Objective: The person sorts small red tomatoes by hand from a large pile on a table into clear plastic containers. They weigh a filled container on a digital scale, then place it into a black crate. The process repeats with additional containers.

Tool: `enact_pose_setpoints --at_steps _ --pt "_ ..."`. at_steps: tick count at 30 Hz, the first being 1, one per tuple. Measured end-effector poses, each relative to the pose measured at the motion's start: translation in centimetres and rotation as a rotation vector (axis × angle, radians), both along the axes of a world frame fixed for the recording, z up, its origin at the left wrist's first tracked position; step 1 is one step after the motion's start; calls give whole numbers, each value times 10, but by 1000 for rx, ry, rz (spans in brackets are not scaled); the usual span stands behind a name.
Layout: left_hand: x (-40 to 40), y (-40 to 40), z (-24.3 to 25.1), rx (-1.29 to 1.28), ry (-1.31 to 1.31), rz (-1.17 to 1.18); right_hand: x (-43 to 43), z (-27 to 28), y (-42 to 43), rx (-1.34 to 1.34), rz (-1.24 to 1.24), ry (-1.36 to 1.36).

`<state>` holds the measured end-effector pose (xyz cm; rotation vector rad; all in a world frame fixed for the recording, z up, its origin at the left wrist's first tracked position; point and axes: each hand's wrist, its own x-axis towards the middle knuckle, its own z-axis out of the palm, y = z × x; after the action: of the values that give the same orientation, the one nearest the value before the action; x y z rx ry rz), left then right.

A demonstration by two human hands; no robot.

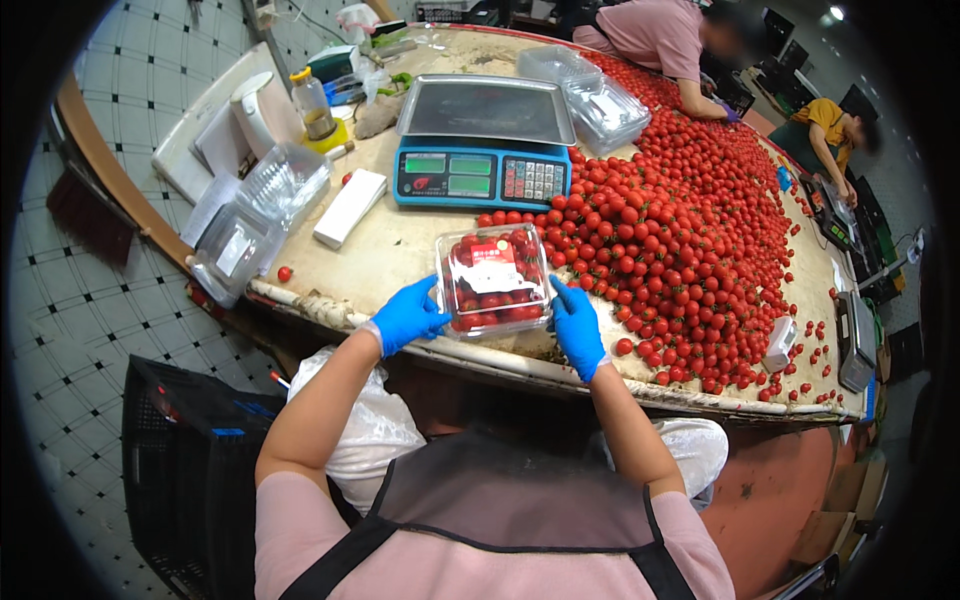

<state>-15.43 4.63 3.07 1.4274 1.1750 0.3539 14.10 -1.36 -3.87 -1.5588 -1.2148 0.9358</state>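
Note:
A clear plastic clamshell box full of small red tomatoes is between my blue-gloved hands at the table's near edge. Its lid is down and bears a red and white label. My left hand grips the box's left side. On the right side, my right hand has its thumb and fingers at the box's edge. Just beyond stands a blue weighing scale with a steel pan; nothing lies on the pan. A large heap of cherry tomatoes spreads to the right of the box.
Empty clamshell boxes are stacked behind the scale, and more boxes lie at the left edge. A white rectangular box lies nearby. Black crates stand at my lower left. Two people work across the table.

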Motion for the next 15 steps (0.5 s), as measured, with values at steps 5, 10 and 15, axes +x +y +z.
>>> enact_pose_setpoints --at_steps 5,10,15 --pt "-1 -4 -4 -163 -248 76 -2 5 -16 -72 6 276" --pt "6 -8 -1 -214 -264 160 -5 10 -26 -62 57 292" --pt "8 -6 3 -264 -302 176 -4 32 -27 -171 59 581"
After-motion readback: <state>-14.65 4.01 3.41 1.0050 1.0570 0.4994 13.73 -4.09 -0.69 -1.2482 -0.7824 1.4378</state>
